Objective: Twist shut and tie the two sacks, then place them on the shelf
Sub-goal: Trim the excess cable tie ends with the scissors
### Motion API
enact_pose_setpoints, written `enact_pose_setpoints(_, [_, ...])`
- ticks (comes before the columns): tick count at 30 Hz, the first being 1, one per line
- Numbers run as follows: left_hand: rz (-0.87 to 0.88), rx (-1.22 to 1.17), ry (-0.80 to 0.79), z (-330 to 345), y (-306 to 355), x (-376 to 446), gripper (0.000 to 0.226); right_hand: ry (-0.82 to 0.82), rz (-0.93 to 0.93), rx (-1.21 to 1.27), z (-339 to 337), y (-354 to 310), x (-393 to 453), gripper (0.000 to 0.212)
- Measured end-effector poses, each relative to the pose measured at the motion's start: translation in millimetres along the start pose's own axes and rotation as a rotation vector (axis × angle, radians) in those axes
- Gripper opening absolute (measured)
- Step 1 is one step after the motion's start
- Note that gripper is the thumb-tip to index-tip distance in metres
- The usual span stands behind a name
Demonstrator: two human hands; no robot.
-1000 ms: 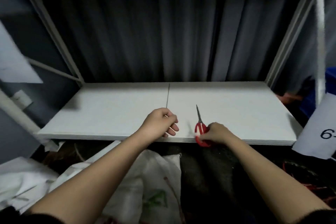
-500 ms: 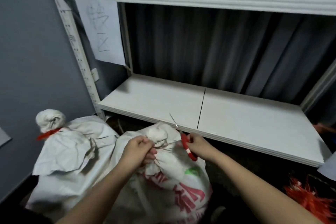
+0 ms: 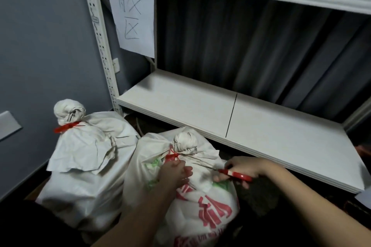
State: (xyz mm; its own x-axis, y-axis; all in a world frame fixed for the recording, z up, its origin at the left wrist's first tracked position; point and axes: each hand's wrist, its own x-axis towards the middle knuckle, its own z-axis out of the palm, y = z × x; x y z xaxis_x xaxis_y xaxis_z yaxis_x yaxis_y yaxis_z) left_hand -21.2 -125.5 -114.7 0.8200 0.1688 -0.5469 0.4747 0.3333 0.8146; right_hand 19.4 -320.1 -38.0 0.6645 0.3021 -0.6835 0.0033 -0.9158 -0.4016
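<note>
I note my left hand (image 3: 174, 174) pinching the red tie (image 3: 172, 156) at the printed sack (image 3: 180, 192)'s twisted neck, my right hand (image 3: 244, 170) gripping red-handled scissors (image 3: 233, 174) at its 3 o'clock, the plain sack (image 3: 88, 158) tied at 9 o'clock, both on the floor below the shelf (image 3: 261, 126).

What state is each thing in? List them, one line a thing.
Left sack: neck twisted and tied with red tie, on floor.
Right sack: neck twisted, red tie round it, on floor.
Left hand: pinches the tie's end.
Right hand: grips scissors, blades toward the tie.
Shelf: bare, no sack on it.
Paper sign: hangs on the rack post.
</note>
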Motion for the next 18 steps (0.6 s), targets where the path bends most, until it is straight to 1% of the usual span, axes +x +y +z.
enact_pose_setpoints(3, [0.114, 0.121, 0.026, -9.4, -4.5, -3.4, 0.015, -0.098, 0.035, 0.048, -6.9, -16.9, 20.2, 0.059])
enact_pose_setpoints(5, [0.135, 0.168, 0.004, -15.7, -5.1, -7.9, 0.016, -0.158, 0.058, 0.065, -9.5, -32.2, 32.8, 0.058])
enact_pose_setpoints(8, [0.144, 0.205, -0.008, -23.4, -4.0, -10.9, 0.011, -0.223, 0.078, -0.015, -15.6, -53.2, 45.4, 0.046])
enact_pose_setpoints(14, [0.185, 0.232, -0.025, -26.9, -1.8, -14.8, 0.021, -0.278, 0.121, -0.147, -31.1, -82.0, 57.4, 0.046])
enact_pose_setpoints(18, [0.197, 0.253, -0.024, -28.5, 0.9, -12.6, 0.018, -0.269, 0.133, -0.240, -35.3, -95.1, 64.1, 0.048])
